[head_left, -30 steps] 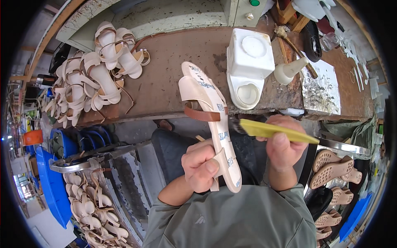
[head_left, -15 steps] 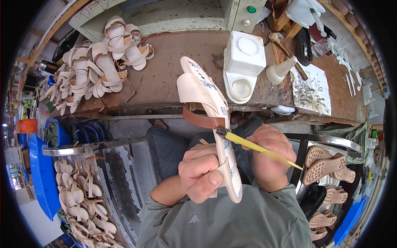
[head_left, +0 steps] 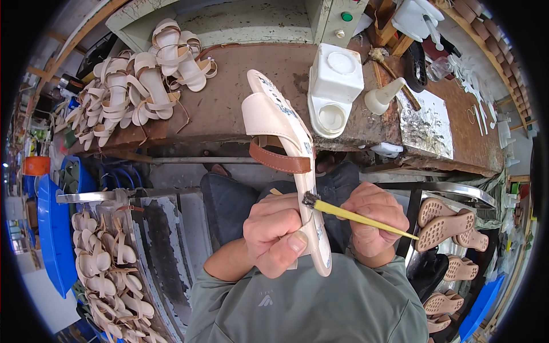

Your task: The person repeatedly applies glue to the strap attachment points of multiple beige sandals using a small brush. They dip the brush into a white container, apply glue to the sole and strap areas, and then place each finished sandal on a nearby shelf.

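My left hand (head_left: 277, 233) grips a beige sandal upper (head_left: 273, 123) near its heel end, thumb pressed on the side. The piece stands on edge, toe pointing up and away, with a brown strap (head_left: 280, 159) looped off its left side and dark writing along the sole face. Between the fingers and thumb of my right hand (head_left: 374, 220) is a yellow-handled brush (head_left: 360, 218). Its dark, clotted bristles meet or nearly meet the sandal's edge just below the brown strap; I cannot tell whether they touch.
Beyond my knees, a brown workbench (head_left: 229, 86) carries piled beige sandals (head_left: 151, 94), a white dispenser (head_left: 337, 86) and a cone-nosed bottle (head_left: 384, 96). More sandals (head_left: 108, 268) crowd the left rack. Tan soles (head_left: 446, 228) fill the right one.
The brush tip has slid down the sandal's edge, away from the brown strap. The sandal has shifted slightly up and left in my left hand.
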`<state>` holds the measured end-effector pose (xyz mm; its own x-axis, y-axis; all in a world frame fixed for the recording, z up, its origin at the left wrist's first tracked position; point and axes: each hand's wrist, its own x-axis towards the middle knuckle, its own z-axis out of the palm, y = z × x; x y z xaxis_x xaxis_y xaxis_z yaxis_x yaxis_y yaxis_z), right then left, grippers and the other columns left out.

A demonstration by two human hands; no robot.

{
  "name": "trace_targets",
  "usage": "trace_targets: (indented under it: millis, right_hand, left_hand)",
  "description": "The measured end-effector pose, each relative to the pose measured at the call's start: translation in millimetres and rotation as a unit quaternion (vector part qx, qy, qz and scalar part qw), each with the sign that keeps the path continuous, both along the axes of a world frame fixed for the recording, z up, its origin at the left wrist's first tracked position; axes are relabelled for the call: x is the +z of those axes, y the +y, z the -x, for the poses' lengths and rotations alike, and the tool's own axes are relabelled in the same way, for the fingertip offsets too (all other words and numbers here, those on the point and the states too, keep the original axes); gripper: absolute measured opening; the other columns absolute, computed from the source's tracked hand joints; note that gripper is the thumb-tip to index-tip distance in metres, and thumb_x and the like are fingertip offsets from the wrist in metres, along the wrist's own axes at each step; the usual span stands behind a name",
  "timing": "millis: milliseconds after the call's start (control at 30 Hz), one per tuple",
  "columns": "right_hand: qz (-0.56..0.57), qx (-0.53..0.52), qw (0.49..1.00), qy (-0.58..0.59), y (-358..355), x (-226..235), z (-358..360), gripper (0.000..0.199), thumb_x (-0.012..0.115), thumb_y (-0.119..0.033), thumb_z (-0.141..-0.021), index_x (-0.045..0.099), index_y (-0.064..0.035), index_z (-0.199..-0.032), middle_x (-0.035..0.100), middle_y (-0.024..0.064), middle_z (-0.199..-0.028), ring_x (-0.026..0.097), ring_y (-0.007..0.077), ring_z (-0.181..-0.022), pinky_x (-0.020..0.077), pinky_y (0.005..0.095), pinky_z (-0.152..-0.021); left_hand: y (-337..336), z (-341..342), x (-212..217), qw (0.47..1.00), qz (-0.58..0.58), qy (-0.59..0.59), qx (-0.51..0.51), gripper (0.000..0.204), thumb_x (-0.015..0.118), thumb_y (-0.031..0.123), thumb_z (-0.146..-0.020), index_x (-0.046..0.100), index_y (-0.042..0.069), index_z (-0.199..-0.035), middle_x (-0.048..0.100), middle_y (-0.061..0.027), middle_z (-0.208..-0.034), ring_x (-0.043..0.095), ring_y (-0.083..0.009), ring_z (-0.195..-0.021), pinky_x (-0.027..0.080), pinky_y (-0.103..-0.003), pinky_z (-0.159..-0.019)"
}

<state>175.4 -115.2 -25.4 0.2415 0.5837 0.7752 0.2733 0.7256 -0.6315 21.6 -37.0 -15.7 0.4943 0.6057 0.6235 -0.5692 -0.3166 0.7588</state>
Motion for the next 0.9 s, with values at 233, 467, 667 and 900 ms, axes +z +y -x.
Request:
trace_targets:
  millis: [233,467,667,900]
  right_hand:
    - [0.020,0.040,0.999,-0.004,-14,7,-2,0.016,0.067,0.000,-0.070,0.063,0.0059,-0.084,0.065,0.0166,-0.076,0.064,0.0240,-0.062,0.0489,0.0308,-0.052]
    - [-0.009,0.033,0.999,0.001,-15,10,5,0.016,0.068,-0.002,-0.071,0.064,0.0056,-0.084,0.066,0.0162,-0.075,0.063,0.0236,-0.059,0.0486,0.0306,-0.050]
    - [-0.001,0.075,0.997,-0.012,-29,12,5,0.016,0.069,-0.004,-0.070,0.065,0.0063,-0.081,0.066,0.0162,-0.075,0.063,0.0236,-0.059,0.0483,0.0308,-0.048]
    - [0.012,0.110,0.994,0.008,-29,18,-7,0.015,0.069,-0.005,-0.071,0.064,0.0041,-0.081,0.066,0.0152,-0.072,0.063,0.0224,-0.057,0.0475,0.0309,-0.050]
  left_hand:
    - [-3,7,0,1.000,-0.009,0.006,0.005,0.023,0.049,0.011,-0.074,0.041,-0.001,-0.057,0.049,-0.0125,-0.056,0.044,-0.0206,-0.043,0.034,-0.032,-0.041]
    - [-5,7,-2,1.000,0.018,-0.013,0.008,0.024,0.049,0.013,-0.075,0.042,-0.002,-0.058,0.052,-0.0149,-0.058,0.045,-0.0207,-0.044,0.035,-0.032,-0.041]
    - [-9,9,3,0.999,0.037,-0.026,0.015,0.022,0.048,0.012,-0.075,0.043,-0.002,-0.058,0.053,-0.0155,-0.059,0.045,-0.0201,-0.044,0.036,-0.032,-0.042]
    - [-7,13,10,0.999,-0.046,-0.012,-0.010,0.021,0.048,0.009,-0.074,0.043,0.000,-0.057,0.052,-0.0141,-0.058,0.044,-0.0211,-0.043,0.033,-0.033,-0.040]
